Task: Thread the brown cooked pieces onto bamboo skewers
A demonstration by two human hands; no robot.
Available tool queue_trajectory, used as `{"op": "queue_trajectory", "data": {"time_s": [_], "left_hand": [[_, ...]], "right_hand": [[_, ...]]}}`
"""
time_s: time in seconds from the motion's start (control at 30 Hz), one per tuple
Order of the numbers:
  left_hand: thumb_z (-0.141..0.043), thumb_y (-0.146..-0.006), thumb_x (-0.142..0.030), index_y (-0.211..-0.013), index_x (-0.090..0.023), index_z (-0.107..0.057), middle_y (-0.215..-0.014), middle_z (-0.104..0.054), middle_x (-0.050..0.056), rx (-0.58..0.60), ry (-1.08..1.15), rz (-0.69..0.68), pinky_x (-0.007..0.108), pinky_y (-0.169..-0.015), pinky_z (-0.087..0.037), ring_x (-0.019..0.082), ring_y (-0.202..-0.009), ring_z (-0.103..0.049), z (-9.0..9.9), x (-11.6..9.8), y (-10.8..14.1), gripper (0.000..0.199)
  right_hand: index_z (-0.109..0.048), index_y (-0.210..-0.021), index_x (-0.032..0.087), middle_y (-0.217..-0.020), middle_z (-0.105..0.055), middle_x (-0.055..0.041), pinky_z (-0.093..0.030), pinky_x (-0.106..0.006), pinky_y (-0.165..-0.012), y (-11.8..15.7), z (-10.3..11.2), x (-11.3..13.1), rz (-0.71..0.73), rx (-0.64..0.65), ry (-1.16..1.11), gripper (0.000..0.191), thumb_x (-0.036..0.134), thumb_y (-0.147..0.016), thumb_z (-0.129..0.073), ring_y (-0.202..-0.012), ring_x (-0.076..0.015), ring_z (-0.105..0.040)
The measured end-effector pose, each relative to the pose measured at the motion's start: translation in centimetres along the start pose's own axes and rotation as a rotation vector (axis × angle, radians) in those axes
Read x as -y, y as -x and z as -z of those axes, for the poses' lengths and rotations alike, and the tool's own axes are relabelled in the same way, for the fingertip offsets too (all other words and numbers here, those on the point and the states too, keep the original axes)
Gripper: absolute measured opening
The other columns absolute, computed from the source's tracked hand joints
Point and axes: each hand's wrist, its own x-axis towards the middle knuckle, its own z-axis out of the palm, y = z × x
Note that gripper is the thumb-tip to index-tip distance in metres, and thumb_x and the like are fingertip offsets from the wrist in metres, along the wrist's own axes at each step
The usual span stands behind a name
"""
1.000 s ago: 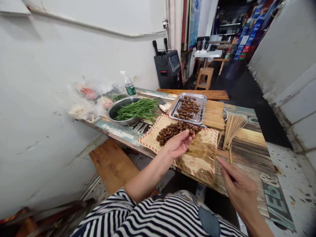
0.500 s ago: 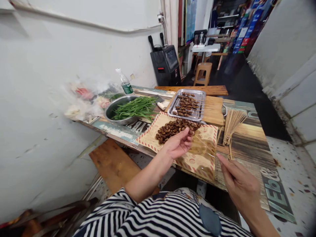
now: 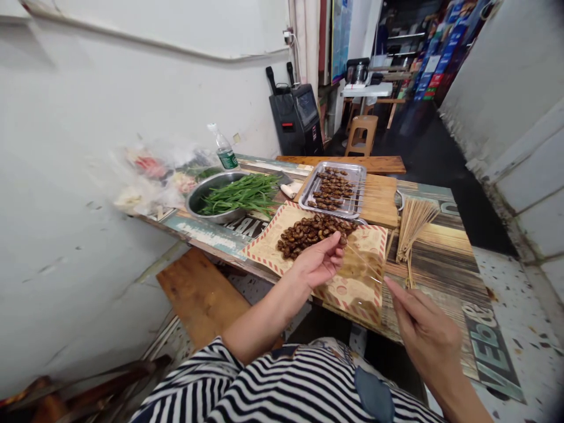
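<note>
My left hand (image 3: 324, 260) is closed in a pinch on a small brown piece at the right end of a pile of glossy brown pieces (image 3: 304, 236). The pile lies on patterned paper (image 3: 268, 241) with a red-striped edge. Lower right, my right hand (image 3: 429, 323) is closed on the near end of a thin skewer (image 3: 365, 260), which slants up to the piece at my left fingertips. Behind the pile, a metal tray (image 3: 361, 187) holds several loaded skewers (image 3: 331, 189). Bare sticks (image 3: 412, 229) lie in a bundle to the right.
A metal bowl (image 3: 192, 198) of green vegetables (image 3: 240, 194) stands at the left, beside plastic bags (image 3: 154, 173) and a bottle (image 3: 227, 154). The tray partly rests on a wooden board (image 3: 379, 200). A black speaker (image 3: 297, 120) stands beyond the table.
Both hands hold nearly the same pose, with the right hand shifted very slightly left and down. The whole view has moved a little.
</note>
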Motion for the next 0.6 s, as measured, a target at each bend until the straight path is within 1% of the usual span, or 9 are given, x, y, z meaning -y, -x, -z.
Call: {"op": "queue_trajectory", "data": {"time_s": [0.17, 0.33, 0.47, 0.6], "left_hand": [[-0.06, -0.076, -0.016, -0.07, -0.01, -0.056, -0.062, -0.051, 0.001, 0.01, 0.015, 0.024, 0.009, -0.037, -0.033, 0.003, -0.051, -0.046, -0.06, 0.04, 0.01, 0.01], [-0.059, -0.076, -0.015, -0.068, -0.009, -0.054, -0.063, -0.051, 0.002, 0.003, 0.038, 0.037, 0.009, -0.037, -0.033, 0.003, -0.051, -0.046, -0.38, 0.1, 0.28, 0.011], [-0.064, -0.072, -0.014, -0.069, -0.01, -0.055, -0.065, -0.052, 0.001, 0.009, 0.012, 0.006, 0.009, -0.038, -0.032, 0.003, -0.051, -0.045, -0.48, 0.22, 0.38, 0.01], [-0.067, -0.068, -0.014, -0.072, -0.01, -0.057, -0.066, -0.053, 0.001, 0.019, -0.046, -0.052, 0.009, -0.039, -0.033, 0.003, -0.053, -0.047, -0.33, 0.26, 0.24, 0.011]], "right_hand": [[-0.061, -0.112, 0.024, -0.085, -0.066, -0.0018, -0.045, -0.02, -0.066, 0.05, 0.1, -0.01, 0.0, 0.001, -0.006, 0.029, 0.023, -0.086, -0.046, -0.069, -0.0104, -0.061], [-0.061, -0.112, 0.023, -0.082, -0.066, -0.0016, -0.043, -0.019, -0.062, 0.02, 0.2, 0.08, 0.017, -0.01, -0.008, 0.029, 0.022, -0.086, -0.047, -0.068, -0.0099, -0.061], [-0.062, -0.111, 0.024, -0.081, -0.065, -0.0017, -0.043, -0.019, -0.061, 0.18, 0.25, -0.06, 0.003, -0.008, 0.007, 0.029, 0.024, -0.087, -0.046, -0.066, -0.0094, -0.06], [-0.061, -0.113, 0.025, -0.082, -0.064, -0.0015, -0.043, -0.019, -0.063, 0.38, 0.34, -0.11, 0.014, -0.012, 0.009, 0.03, 0.023, -0.086, -0.048, -0.065, -0.009, -0.06]]}}
